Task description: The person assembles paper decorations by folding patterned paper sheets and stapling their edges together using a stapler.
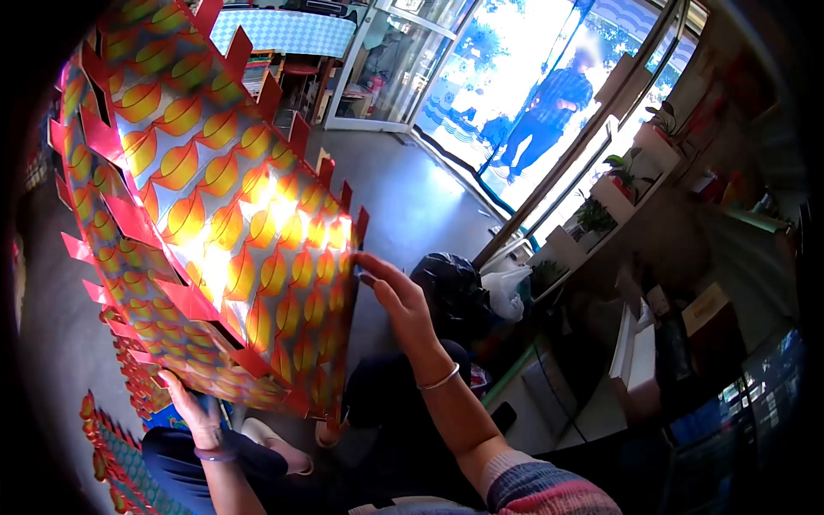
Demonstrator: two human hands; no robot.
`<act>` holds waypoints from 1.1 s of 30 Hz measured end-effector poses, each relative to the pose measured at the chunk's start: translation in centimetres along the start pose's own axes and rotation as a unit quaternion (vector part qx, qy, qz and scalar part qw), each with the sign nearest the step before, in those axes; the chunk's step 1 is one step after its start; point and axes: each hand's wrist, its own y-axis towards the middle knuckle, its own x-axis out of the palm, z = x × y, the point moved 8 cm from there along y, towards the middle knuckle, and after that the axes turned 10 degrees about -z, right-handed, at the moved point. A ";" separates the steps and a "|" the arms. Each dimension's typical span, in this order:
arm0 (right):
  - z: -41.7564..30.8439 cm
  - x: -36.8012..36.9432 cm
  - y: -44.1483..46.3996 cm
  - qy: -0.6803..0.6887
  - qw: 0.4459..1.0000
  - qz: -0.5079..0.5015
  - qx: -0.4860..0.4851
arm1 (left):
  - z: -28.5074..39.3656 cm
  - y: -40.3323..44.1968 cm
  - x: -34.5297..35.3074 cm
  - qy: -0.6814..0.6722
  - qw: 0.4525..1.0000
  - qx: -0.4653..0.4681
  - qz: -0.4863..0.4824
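A large box-like paper craft (pixel 257 223) fills the left half of the view, tilted. Its silvery faces carry orange and yellow leaf shapes, and red pointed tabs stick out along the edges. Bright glare lies across its middle. My left hand (pixel 196 416), with a bracelet at the wrist, grips the lower edge; some of its fingers are hidden behind the paper. At the right edge, my right hand (pixel 402 300) has its fingers stretched out, fingertips at the side of the craft. Below on the left, another teal and red scaly-patterned piece (pixel 133 463) is partly visible.
A black plastic bag (pixel 448 287) and a white bag (pixel 506 292) sit on the floor to the right. Potted plants (pixel 625 172) stand on a stepped shelf. Beyond the glass door (pixel 390 69) stands a person (pixel 549 107). A checkered-cloth table (pixel 287 33) is at the back.
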 end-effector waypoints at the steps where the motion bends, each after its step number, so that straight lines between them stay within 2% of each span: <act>1: 1.0 0.4 0.0 0.028 0.997 -0.056 0.034 | 0.0 -0.1 0.0 0.000 1.000 -0.003 0.004; 2: 1.0 0.3 0.1 -0.013 0.998 -0.061 0.015 | 0.0 0.1 -1.3 -0.003 1.000 -0.020 -0.002; 5: -1.1 -0.2 0.4 -0.134 0.988 0.040 -0.072 | 0.8 -0.1 -0.3 -0.053 0.998 -0.018 0.028; 6: -0.8 -0.3 0.6 -0.104 0.990 0.056 -0.075 | 0.8 -0.2 0.5 -0.071 0.996 -0.016 0.041; 8: 0.1 -0.8 0.9 -0.042 0.992 0.088 -0.082 | 0.8 0.2 0.1 -0.061 0.998 -0.011 0.009; 9: 0.9 -0.8 1.2 -0.022 0.997 0.058 -0.052 | 0.8 0.3 -0.4 -0.056 0.998 -0.009 -0.007; 12: 2.6 -1.3 1.2 0.054 0.997 -0.025 0.050 | 1.5 0.2 -3.7 0.120 0.991 0.013 0.051; 15: 0.9 -0.3 0.9 0.148 0.988 -0.024 -0.028 | -0.1 -1.2 -5.8 0.179 0.980 -0.036 0.072; 16: 0.8 -0.2 0.8 0.176 0.984 -0.002 -0.027 | -1.0 -1.9 -6.5 0.180 0.979 -0.061 0.072; 19: 1.6 0.7 -0.4 0.163 0.984 -0.068 0.036 | -3.4 -3.5 -8.0 0.170 0.975 -0.126 0.068; 20: 2.2 0.5 -1.1 0.115 0.986 -0.025 0.116 | -3.6 -3.9 -8.1 0.165 0.975 -0.130 0.072; 21: 2.3 0.2 -1.0 0.068 0.991 -0.012 0.113 | -3.3 -4.2 -8.5 0.158 0.976 -0.132 0.077; 22: 2.3 -0.2 -0.9 0.020 0.993 0.002 0.112 | -2.9 -4.3 -8.2 0.150 0.977 -0.127 0.082; 24: 2.9 -0.8 -1.0 -0.063 0.997 0.027 0.031 | -2.5 -3.8 -7.2 0.124 0.983 -0.106 0.090; 26: 3.0 0.4 -0.6 0.029 0.997 0.051 0.047 | -2.0 -3.3 -6.0 0.086 0.988 -0.075 0.100; 27: 3.0 1.6 -0.3 0.157 0.980 0.063 0.104 | -1.6 -3.0 -5.3 0.068 0.991 -0.057 0.102; 30: 3.5 2.4 0.2 0.063 0.993 0.057 0.078 | -0.9 -3.0 -2.7 0.025 0.995 -0.013 0.091; 33: 3.7 3.6 0.0 -0.046 0.997 0.051 0.047 | -0.9 -3.1 0.8 0.024 0.999 0.006 0.040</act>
